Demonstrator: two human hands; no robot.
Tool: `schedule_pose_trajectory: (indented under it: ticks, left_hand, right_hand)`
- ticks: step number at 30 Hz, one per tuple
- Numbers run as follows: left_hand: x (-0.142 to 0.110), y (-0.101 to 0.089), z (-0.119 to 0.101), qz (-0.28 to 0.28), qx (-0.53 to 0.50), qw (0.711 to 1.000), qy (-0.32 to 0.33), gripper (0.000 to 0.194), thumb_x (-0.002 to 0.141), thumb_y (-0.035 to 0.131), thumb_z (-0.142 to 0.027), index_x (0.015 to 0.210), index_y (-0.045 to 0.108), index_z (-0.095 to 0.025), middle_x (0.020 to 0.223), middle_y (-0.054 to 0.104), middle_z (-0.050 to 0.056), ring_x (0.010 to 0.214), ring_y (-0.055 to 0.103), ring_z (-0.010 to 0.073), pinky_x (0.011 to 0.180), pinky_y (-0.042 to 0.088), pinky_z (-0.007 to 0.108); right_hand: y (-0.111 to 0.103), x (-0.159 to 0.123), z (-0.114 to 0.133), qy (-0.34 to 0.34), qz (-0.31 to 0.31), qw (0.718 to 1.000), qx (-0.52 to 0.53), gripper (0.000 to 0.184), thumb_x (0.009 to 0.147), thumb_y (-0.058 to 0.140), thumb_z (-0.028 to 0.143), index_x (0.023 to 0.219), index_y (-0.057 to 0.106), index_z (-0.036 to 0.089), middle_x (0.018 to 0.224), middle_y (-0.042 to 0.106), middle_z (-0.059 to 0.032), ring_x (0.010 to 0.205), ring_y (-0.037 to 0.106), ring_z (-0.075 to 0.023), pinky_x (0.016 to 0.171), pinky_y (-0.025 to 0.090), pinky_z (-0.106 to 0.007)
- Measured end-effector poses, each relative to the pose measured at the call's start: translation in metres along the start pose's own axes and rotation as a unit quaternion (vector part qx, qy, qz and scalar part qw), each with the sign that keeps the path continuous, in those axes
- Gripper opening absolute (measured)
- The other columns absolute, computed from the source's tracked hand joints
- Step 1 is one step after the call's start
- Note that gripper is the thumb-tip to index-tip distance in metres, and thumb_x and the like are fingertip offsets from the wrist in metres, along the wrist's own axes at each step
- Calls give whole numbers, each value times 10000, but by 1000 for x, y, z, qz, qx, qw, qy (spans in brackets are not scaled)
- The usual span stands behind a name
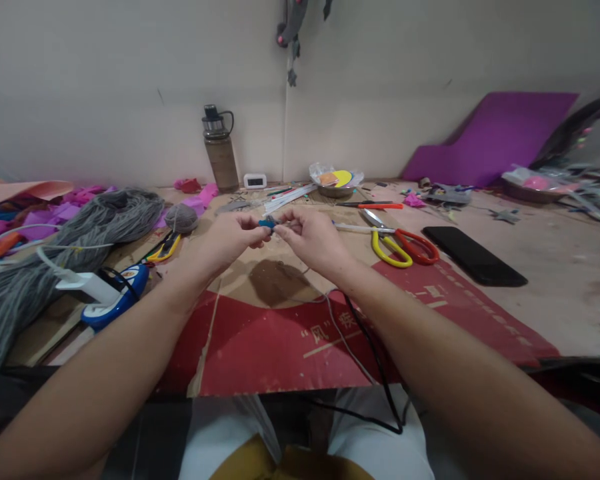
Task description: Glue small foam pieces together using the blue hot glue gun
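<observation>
Nearest, two bare forearms reach forward over a flattened cardboard sheet (290, 340) printed red, with one black cable (375, 360) trailing across it. The left hand (227, 240) and right hand (313, 240) meet above the bare brown part of the sheet, fingertips pinched together on one small blue piece (267, 224); what it is cannot be told at this size, and it sits between both hands, held off the surface. To the left lie one grey yarn hank (55, 253), one small grey yarn ball (181, 218) and one white charger (87, 285). To the right lie two pairs of scissors (405, 247), yellow-handled and red-handled, overlapping, then one black phone (473, 256). Farther back stand one water bottle (220, 150), one small white clock (255, 181) and one metal bowl (336, 188), with one purple sheet (495, 137) against the wall.
</observation>
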State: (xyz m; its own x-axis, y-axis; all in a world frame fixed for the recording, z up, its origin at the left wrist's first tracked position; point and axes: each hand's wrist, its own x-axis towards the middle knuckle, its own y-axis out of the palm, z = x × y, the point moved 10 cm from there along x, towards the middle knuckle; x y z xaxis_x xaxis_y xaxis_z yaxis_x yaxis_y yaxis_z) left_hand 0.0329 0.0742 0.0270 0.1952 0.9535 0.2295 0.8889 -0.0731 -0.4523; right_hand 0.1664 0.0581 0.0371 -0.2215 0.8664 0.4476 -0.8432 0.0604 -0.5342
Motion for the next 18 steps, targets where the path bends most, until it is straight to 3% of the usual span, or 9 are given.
schedule_pose_trajectory:
  ticks: [3, 8, 18]
  left_hand:
    - [-1, -3, 6, -40, -44, 998, -18, 159, 685, 690, -297, 632, 650, -152, 589, 621, 15, 556, 532, 111, 576, 416, 250]
    - [0, -2, 12, -61, -96, 993, -14, 163, 696, 682, -305, 661, 631, -155, 615, 608, 9, 587, 533, 111, 604, 423, 254]
    - [-2, -3, 11, -95, -178, 979, -7, 166, 672, 717, -277, 629, 607, -160, 619, 566, -12, 585, 522, 99, 601, 426, 247]
  right_hand:
    - [-5, -1, 1, -6, -34, 999, 13, 201, 815, 603, 251, 993, 540, 184, 643, 487, 50, 604, 460, -124, 608, 334, -269]
    - [-5, -4, 5, -28, -61, 997, 28, 44, 816, 581, 212, 817, 539, 198, 665, 514, 34, 609, 442, -116, 615, 337, -271]
    - [9, -1, -14, 40, -54, 988, 141, 180, 804, 584, 323, 690, 557, 187, 633, 523, 31, 597, 436, -108, 595, 337, -270]
